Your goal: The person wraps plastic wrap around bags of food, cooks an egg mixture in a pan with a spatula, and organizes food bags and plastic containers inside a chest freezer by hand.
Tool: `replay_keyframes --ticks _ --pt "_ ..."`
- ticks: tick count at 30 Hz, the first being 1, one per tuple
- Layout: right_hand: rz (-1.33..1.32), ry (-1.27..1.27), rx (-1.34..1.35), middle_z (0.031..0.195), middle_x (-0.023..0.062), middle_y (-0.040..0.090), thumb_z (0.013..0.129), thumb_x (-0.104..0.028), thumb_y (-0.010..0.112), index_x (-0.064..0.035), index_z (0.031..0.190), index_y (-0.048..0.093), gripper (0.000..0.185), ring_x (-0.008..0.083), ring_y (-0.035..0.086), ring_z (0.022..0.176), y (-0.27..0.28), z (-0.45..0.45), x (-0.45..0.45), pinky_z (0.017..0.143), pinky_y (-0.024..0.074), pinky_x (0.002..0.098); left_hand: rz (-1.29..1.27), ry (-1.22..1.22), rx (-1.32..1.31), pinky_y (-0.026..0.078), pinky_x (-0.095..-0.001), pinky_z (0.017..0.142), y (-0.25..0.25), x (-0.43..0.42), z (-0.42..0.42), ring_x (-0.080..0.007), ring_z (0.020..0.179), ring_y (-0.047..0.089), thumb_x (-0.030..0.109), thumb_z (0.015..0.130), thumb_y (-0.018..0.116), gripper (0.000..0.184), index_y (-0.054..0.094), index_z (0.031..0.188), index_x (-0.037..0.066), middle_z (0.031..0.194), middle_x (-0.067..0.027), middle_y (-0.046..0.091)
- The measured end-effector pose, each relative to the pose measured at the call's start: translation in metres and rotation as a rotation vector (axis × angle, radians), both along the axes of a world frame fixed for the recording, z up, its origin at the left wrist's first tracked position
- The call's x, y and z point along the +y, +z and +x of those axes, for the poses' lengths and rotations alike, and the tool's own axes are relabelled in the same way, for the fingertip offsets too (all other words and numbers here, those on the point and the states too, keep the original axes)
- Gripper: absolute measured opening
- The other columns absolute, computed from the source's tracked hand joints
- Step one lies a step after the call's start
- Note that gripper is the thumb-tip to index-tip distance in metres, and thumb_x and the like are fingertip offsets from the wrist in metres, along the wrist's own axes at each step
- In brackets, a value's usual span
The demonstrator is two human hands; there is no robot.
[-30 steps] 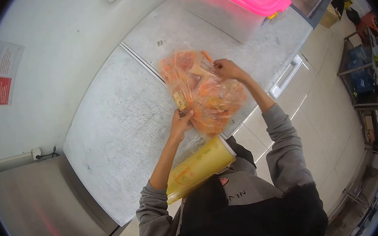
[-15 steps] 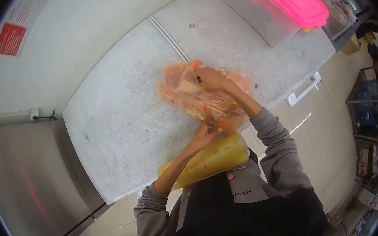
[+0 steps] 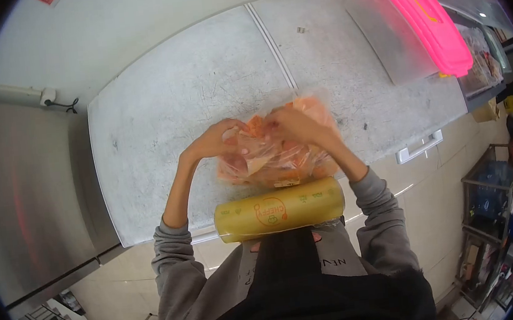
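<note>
At the centre of the frame, the left hand (image 3: 218,140) and right hand (image 3: 293,125) curl over a clear bag of orange pieces (image 3: 269,163), whether pinching it cannot be told; light, even tension should spare its thin plastic.

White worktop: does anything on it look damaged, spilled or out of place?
The white worktop looks worn: scratches mark its surface, and a dark scuff shows near its left end. No spill is visible around the clear bag.
</note>
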State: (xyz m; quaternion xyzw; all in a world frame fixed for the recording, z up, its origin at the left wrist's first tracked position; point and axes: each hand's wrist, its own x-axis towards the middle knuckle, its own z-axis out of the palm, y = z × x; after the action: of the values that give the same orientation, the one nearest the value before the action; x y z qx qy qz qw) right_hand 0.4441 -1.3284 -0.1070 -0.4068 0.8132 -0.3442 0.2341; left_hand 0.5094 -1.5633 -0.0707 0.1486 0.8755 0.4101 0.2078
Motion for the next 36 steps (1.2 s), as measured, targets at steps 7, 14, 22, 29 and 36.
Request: replay_keyframes --ticks 7,14,22,29,36 --pt "0.306 -0.217 0.499 0.094 0.0109 0.060 0.074 -0.016 0.062 -0.0114 0.096 0.061 0.022 0.0286 0.054 0.091 -0.001 -0.068 0.050 0.079 0.0427 0.0383 0.104 0.041 0.085 0.038 -0.0339 0.090 -0.029 -0.010 0.004 -0.0232 0.102 0.051 0.025 0.072 0.070 0.024 0.065 0.087 0.006 0.103 -0.0084 0.058" --pt "0.401 -0.202 0.222 0.085 0.0091 0.057 0.075 -0.011 0.059 -0.0080 0.088 0.063 0.013 0.0273 0.052 0.090 0.006 -0.077 0.061 0.077 0.0435 0.0341 -0.026 -0.028 0.324 0.043 -0.0346 0.077 -0.045 -0.025 0.007 -0.0239 0.084 0.057 0.016 0.075 0.065 0.016 0.061 0.085 0.004 0.087 -0.0092 0.060" --pt "-0.136 -0.382 0.541 0.073 0.0103 0.047 0.076 -0.002 0.056 -0.0018 0.078 0.060 0.004 0.0268 0.048 0.074 0.096 -0.014 0.076 0.065 0.0388 0.0349 0.059 0.161 0.190 0.045 -0.0324 0.067 0.043 -0.022 0.036 -0.0285 0.076 0.056 0.000 0.077 0.056 0.009 0.057 0.086 -0.001 0.084 -0.0118 0.057" --pt "-0.135 -0.322 0.493 0.072 0.0104 0.045 0.074 0.002 0.059 -0.0001 0.081 0.061 0.009 0.0260 0.047 0.070 0.132 0.032 0.086 0.066 0.0400 0.0335 -0.059 0.181 0.299 0.045 -0.0359 0.069 0.064 -0.008 0.086 -0.0311 0.079 0.056 0.001 0.079 0.051 0.011 0.057 0.088 -0.001 0.089 -0.0148 0.056" --pt "-0.009 -0.341 0.347 0.076 0.0118 0.049 0.082 -0.007 0.053 -0.0001 0.085 0.058 0.009 0.0264 0.050 0.073 0.096 -0.009 0.089 0.069 0.0404 0.0322 -0.197 0.119 0.377 0.045 -0.0366 0.070 0.019 -0.024 0.057 -0.0322 0.082 0.056 0.002 0.081 0.051 0.017 0.060 0.094 0.001 0.092 -0.0171 0.056"
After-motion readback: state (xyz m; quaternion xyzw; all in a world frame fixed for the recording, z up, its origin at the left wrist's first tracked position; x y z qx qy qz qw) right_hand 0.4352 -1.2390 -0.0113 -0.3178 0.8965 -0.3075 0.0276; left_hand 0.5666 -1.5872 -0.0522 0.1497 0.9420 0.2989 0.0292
